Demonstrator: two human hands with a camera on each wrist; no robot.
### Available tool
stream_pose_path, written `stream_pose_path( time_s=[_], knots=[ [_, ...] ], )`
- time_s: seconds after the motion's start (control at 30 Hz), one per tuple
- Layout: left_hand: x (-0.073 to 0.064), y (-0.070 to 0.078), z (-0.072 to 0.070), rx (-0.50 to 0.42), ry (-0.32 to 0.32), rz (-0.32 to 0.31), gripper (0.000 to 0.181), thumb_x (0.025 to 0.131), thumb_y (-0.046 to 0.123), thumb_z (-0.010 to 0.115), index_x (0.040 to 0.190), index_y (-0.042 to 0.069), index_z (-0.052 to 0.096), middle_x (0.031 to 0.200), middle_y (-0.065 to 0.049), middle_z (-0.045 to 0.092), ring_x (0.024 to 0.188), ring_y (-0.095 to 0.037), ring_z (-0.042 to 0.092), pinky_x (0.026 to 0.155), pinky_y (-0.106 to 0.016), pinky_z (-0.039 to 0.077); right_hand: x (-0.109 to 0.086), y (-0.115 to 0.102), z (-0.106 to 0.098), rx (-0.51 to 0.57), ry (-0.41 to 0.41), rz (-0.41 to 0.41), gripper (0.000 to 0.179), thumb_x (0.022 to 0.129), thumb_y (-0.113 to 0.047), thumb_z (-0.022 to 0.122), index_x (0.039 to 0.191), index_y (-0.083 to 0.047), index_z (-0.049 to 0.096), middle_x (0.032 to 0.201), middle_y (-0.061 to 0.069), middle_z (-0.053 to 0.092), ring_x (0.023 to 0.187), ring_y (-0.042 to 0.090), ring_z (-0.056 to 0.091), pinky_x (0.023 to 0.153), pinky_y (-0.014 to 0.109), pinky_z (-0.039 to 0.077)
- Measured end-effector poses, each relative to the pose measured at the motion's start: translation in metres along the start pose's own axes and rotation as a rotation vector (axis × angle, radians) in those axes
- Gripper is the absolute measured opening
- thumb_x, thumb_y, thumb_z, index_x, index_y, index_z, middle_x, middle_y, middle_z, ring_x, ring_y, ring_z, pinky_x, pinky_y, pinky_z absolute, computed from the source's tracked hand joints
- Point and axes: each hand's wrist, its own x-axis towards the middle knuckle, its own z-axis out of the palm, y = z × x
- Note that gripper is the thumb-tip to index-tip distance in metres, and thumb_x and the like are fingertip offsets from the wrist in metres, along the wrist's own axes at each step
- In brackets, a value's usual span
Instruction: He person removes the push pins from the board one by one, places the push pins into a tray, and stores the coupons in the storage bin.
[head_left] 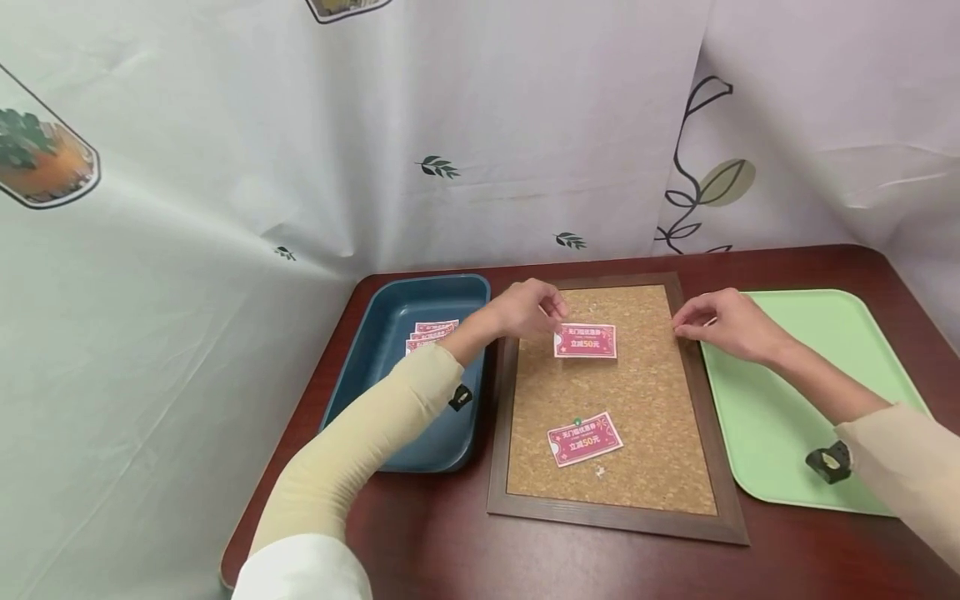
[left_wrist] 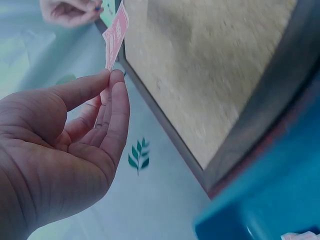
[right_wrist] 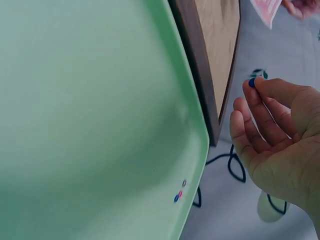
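My left hand [head_left: 531, 310] pinches a pink-and-white paper coupon [head_left: 587, 343] at its left edge between thumb and fingertips. The coupon is held over the upper part of a framed cork board [head_left: 663, 425]. At the board's right edge is my right hand [head_left: 733, 323], with a small blue pushpin [right_wrist: 252, 82] pinched between thumb and index finger in the right wrist view. Lower on the board lies a second coupon [head_left: 585, 446], slightly tilted, with a green pushpin [head_left: 578, 422] at its top edge.
Left of the board stands a blue bin [head_left: 442, 458] holding several coupons [head_left: 431, 330], partly hidden by my left arm. A light green tray [head_left: 795, 417] lies on the right, with a few small pins [right_wrist: 180, 192] near its rim. A patterned curtain [head_left: 510, 142] hangs behind the table.
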Motion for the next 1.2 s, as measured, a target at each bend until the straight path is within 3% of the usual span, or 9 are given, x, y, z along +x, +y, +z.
stream_pose_path(
  time_s=[0.23,0.47,0.8,1.2],
  knots=[
    [-0.016,-0.025,-0.025,-0.068,0.089,-0.037,0.021,0.099,0.011,0.076,0.117,0.001,0.071,0.103,-0.008,0.069,0.091,-0.023,0.063,0.075,-0.030,0.056,-0.004,0.014,-0.013,-0.023,0.048,0.033,0.004,0.095,-0.008,0.079,0.099,-0.007,0.080,0.100,0.008,0.078,0.094,0.028,0.069,0.067,0.028,0.049],
    [-0.032,-0.053,-0.047,-0.138,0.166,-0.108,0.020,0.100,0.011,0.076,0.117,0.002,0.070,0.105,-0.010,0.068,0.094,-0.029,0.065,0.085,-0.037,0.058,-0.009,0.033,-0.023,-0.027,0.090,0.084,0.007,0.095,-0.012,0.080,0.100,-0.007,0.080,0.099,0.011,0.078,0.082,0.005,0.063,0.063,0.027,0.047],
    [-0.054,-0.093,-0.059,-0.145,0.215,-0.198,0.020,0.101,0.007,0.074,0.119,0.000,0.069,0.109,-0.014,0.069,0.100,-0.030,0.063,0.097,-0.045,0.057,-0.013,0.052,-0.034,-0.045,0.113,0.128,0.011,0.097,-0.013,0.079,0.102,-0.003,0.079,0.097,0.015,0.077,0.073,0.001,0.061,0.060,0.029,0.043],
    [-0.077,-0.126,-0.067,-0.124,0.229,-0.259,0.018,0.101,0.006,0.072,0.117,-0.001,0.068,0.108,-0.015,0.067,0.097,-0.029,0.062,0.093,-0.044,0.056,-0.014,0.064,-0.039,-0.068,0.130,0.144,0.012,0.096,-0.012,0.078,0.100,-0.001,0.080,0.094,0.018,0.078,0.072,-0.004,0.059,0.059,0.029,0.044]
  ],
)
